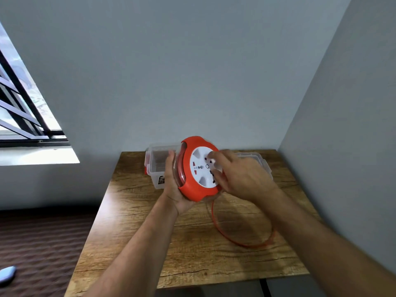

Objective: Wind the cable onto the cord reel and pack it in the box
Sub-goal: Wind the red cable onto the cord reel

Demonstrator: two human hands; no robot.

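An orange cord reel (192, 189) with a white socket face is held tilted above the wooden table (132, 221). My left hand (172, 185) grips its back and lower rim. My right hand (240, 176) lies on the white face, fingers on its right side, blurred with motion. An orange cable (231, 239) hangs from the reel's underside and lies in a loose loop on the table below my right forearm. Behind the reel stands a clear plastic box (157, 159) with red latches, open at the top. Its clear lid (262, 162) lies to the right, partly hidden by my right hand.
The table stands in a corner, with a grey wall behind it and another close on the right. On the left are a barred window and a dark patterned floor (36, 243). A small pale blue object (7, 274) lies on the floor at the lower left.
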